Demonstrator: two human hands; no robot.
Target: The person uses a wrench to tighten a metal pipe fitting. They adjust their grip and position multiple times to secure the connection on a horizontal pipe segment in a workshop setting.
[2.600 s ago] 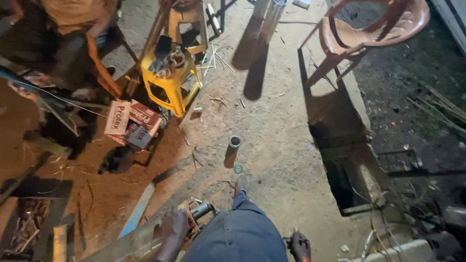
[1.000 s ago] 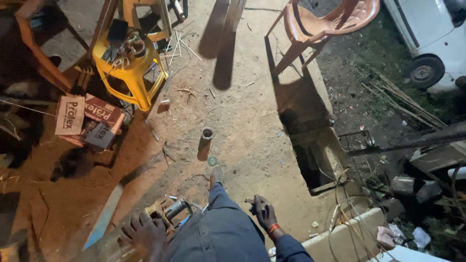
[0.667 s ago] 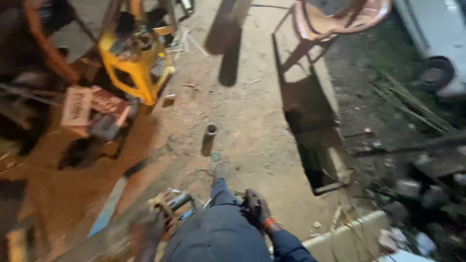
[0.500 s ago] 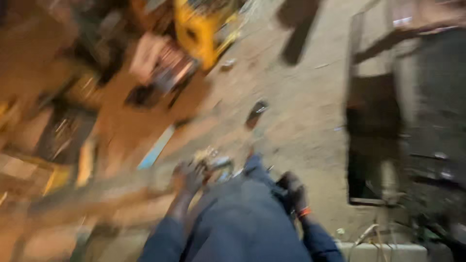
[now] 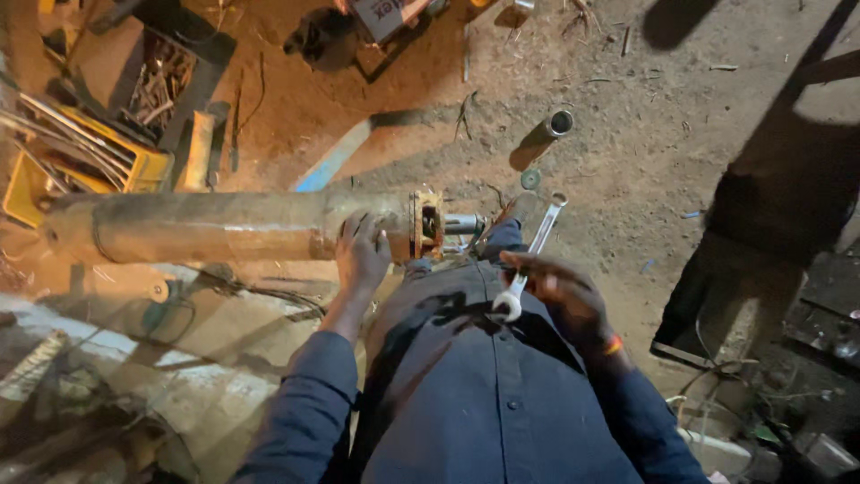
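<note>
A long rusty metal cylinder [image 5: 206, 226] lies across the dirt, with a flange and a short shiny shaft [image 5: 457, 224] at its right end. My left hand [image 5: 363, 251] rests flat on the cylinder just left of the flange. My right hand [image 5: 564, 291] grips a silver combination spanner [image 5: 533, 255], which points up and away, to the right of the shaft. I wear a dark blue shirt [image 5: 484, 385].
A short metal tube [image 5: 557, 123] stands on the dirt beyond the shaft, a small round part [image 5: 530, 179] near it. A blue bar [image 5: 333, 154], a yellow crate of rods [image 5: 81, 166] and scrap lie left. A dark pit [image 5: 761, 260] opens on the right.
The view swung left and down onto the cylinder. My left hand now lies on it, and my right hand, earlier empty, now holds the spanner.
</note>
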